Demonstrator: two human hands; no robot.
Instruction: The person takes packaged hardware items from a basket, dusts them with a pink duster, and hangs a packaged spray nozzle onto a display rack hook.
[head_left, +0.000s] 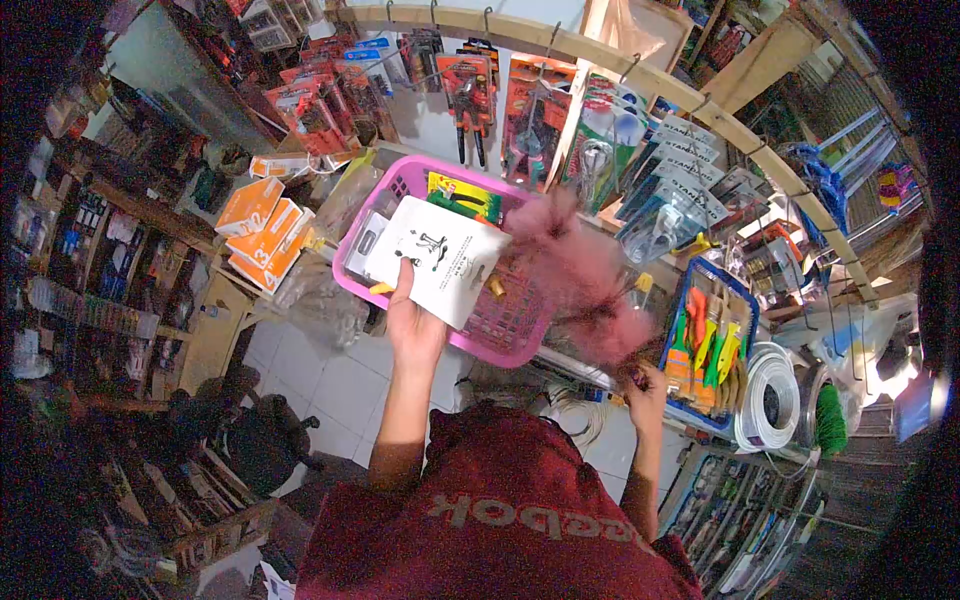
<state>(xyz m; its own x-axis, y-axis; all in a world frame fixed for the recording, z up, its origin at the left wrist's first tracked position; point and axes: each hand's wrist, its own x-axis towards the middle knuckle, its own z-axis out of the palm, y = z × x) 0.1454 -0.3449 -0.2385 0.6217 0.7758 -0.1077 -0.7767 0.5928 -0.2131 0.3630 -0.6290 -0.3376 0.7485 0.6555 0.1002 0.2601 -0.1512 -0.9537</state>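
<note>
My left hand [416, 328] grips the lower edge of a flat white package [438, 262] printed with small black drawings, its thumb lying on top. The package is over a pink plastic basket [500, 352], hiding part of what is inside. A yellow-and-green packet [465, 197] and a small brass-coloured piece [496, 287] show in the basket. My right hand [645, 392] is closed round the handle end of a feather duster [590, 275]. The duster's pinkish, fluffy head is smeared by motion and reaches over the basket's right side.
Orange boxes [268, 240] lie left of the basket. To the right are a blue tray [752, 290] of paintbrushes [708, 345] and a white coil [768, 398]. Packaged tools [468, 95] hang from a wooden rail [590, 58] above. Shelves line the left side.
</note>
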